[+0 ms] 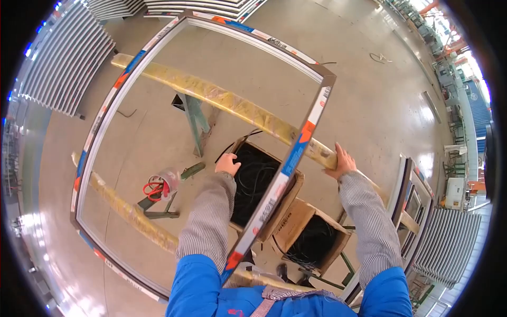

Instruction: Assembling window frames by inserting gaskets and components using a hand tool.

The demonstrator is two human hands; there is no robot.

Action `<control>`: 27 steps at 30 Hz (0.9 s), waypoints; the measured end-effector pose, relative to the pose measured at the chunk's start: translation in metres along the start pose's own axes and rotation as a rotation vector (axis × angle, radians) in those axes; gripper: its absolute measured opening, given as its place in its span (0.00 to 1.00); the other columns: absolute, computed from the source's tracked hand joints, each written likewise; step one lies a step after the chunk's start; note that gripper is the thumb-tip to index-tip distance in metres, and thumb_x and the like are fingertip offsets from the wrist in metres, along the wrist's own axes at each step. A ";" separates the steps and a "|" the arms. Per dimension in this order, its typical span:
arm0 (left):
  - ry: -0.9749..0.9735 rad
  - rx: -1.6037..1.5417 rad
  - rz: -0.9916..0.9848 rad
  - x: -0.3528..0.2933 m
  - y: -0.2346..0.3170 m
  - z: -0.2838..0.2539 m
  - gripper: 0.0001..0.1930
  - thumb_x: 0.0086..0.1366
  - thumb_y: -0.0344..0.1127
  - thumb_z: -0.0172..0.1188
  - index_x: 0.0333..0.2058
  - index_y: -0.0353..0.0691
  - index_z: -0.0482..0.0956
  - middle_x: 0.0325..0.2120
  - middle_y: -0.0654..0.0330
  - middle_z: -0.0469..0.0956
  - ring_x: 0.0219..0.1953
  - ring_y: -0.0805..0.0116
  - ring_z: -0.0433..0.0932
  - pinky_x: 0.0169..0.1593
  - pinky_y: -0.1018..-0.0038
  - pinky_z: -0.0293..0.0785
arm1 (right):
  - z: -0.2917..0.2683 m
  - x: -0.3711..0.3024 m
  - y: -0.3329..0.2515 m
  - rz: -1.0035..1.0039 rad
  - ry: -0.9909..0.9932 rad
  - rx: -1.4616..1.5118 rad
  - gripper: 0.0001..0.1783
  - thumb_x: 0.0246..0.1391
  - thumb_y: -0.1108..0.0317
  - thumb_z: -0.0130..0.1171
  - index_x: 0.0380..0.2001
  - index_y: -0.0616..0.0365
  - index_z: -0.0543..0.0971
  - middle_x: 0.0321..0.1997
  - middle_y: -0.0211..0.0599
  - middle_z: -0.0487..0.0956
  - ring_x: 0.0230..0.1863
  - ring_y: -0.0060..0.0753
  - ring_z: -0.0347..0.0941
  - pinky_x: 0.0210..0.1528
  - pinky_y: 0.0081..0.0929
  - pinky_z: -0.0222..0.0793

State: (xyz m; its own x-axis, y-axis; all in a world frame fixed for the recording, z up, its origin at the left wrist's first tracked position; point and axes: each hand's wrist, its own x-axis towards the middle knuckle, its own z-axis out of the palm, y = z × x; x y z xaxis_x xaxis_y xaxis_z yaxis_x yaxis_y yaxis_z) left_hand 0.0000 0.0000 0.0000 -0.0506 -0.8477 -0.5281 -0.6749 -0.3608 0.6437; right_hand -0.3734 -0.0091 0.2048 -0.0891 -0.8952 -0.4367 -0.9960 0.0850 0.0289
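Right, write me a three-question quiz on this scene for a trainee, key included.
1. Which thing is the right hand nearest to?
A) the pail with red handles in it
B) the end of a wrapped beam
C) the stacked panels

2. True or false: the coiled strips in the cardboard box by the left hand are bright green.

3. Fill in: the large rectangular frame lies over beams with a ____ wrapping.

Key: 1. B. 2. False; they are black. 3. Yellow.
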 end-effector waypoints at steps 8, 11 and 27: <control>-0.177 0.243 -0.044 0.129 -0.031 0.051 0.26 0.50 0.40 0.61 0.49 0.45 0.67 0.53 0.57 0.58 0.52 0.58 0.65 0.53 0.66 0.63 | 0.003 0.031 -0.001 -0.298 0.251 0.101 0.43 0.23 0.59 0.70 0.46 0.59 0.63 0.41 0.42 0.70 0.44 0.46 0.67 0.46 0.38 0.64; -0.270 0.298 -0.083 0.164 -0.045 0.085 0.28 0.49 0.40 0.61 0.51 0.46 0.66 0.58 0.56 0.52 0.55 0.59 0.61 0.56 0.67 0.61 | 0.002 0.034 -0.003 -0.278 0.213 0.090 0.40 0.24 0.61 0.70 0.44 0.59 0.63 0.39 0.43 0.70 0.43 0.47 0.68 0.45 0.39 0.64; 0.289 -0.398 0.022 0.074 -0.015 -0.063 0.18 0.57 0.39 0.54 0.42 0.32 0.70 0.14 0.62 0.71 0.17 0.75 0.69 0.21 0.78 0.65 | 0.008 0.033 -0.010 -0.376 0.363 0.156 0.35 0.26 0.60 0.69 0.41 0.58 0.66 0.36 0.40 0.71 0.40 0.45 0.69 0.41 0.37 0.64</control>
State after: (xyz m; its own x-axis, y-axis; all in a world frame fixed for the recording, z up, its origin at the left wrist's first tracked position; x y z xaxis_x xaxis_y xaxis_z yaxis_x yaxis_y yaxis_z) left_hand 0.0530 -0.0814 -0.0137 0.1831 -0.9096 -0.3729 -0.3391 -0.4145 0.8445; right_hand -0.3659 -0.0356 0.1829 0.2474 -0.9675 -0.0515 -0.9488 -0.2311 -0.2154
